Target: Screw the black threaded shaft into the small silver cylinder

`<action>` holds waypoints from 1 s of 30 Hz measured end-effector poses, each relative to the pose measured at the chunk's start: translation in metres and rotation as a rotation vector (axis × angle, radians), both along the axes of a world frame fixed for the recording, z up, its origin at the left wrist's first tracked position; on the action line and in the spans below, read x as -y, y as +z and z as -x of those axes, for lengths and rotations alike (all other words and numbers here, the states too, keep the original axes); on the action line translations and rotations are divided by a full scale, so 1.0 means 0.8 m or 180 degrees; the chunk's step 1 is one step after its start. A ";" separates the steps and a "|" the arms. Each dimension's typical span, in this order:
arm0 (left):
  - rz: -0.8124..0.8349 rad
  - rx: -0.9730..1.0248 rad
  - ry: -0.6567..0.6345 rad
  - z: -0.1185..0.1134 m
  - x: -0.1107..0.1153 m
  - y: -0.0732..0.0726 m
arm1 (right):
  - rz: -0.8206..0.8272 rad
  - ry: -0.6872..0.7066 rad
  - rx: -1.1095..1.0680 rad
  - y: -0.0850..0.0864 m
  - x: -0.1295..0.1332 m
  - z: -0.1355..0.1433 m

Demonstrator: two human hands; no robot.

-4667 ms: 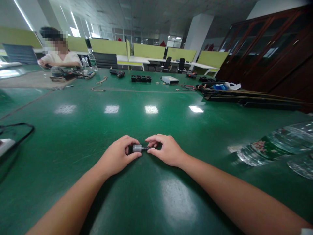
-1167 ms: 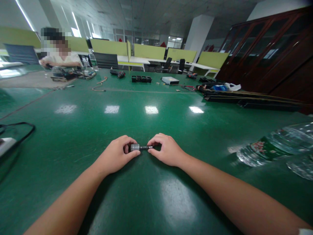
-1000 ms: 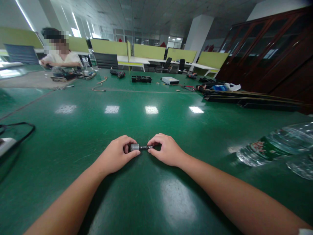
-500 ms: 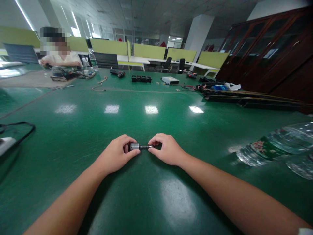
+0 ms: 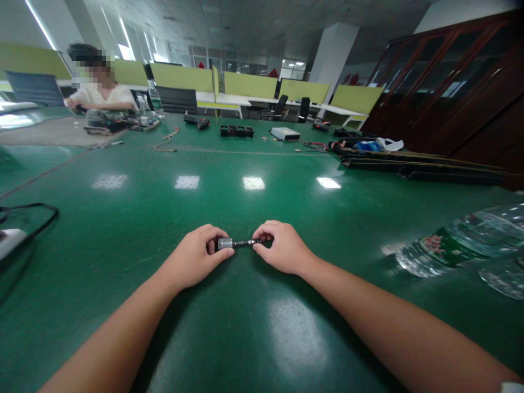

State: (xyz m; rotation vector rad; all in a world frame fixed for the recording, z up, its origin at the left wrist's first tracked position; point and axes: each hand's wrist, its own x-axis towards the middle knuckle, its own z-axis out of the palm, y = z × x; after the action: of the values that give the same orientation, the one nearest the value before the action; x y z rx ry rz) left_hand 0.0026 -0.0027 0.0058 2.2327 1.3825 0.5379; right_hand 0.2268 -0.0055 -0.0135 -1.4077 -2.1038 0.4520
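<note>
My left hand (image 5: 200, 255) is closed around a small silver cylinder that looks like a motor (image 5: 225, 243), thumb in front and fingers behind. From its right end a thin dark metal shaft (image 5: 242, 243) runs level towards my right hand (image 5: 282, 248). The thumb and fingertips of that hand pinch the shaft's ribbed far end. Whether this end is a separate part on the shaft I cannot tell. Both hands rest low over the green tabletop (image 5: 229, 338).
Water bottles (image 5: 454, 245) lie at the right. A black cable (image 5: 41, 206) and a white power strip (image 5: 10, 243) are at the left edge. Farther back are a power drill (image 5: 197, 122), a black tray (image 5: 237, 131), a grey box (image 5: 285, 134) and dark rails (image 5: 409, 161). A person (image 5: 100, 93) sits far left.
My right hand has slid slightly right along the shaft, and more of the shaft shows between the hands. My left hand has hardly moved and keeps its hold on the motor.
</note>
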 end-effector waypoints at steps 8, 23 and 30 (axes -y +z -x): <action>-0.0021 0.0025 0.0005 0.001 0.000 -0.001 | -0.0005 -0.0355 0.0131 0.001 -0.002 -0.003; -0.0033 0.0060 -0.0173 0.002 0.000 -0.005 | 0.0072 0.0494 -0.0436 0.003 0.003 0.003; -0.0071 0.0052 -0.0295 0.001 0.001 -0.005 | 0.0139 0.0681 -0.0716 0.000 0.005 0.005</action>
State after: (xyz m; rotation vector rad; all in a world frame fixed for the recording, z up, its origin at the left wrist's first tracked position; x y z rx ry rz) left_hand 0.0016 -0.0039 0.0017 2.2923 1.2637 0.5407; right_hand 0.2231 -0.0092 -0.0132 -1.1014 -2.0763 0.7105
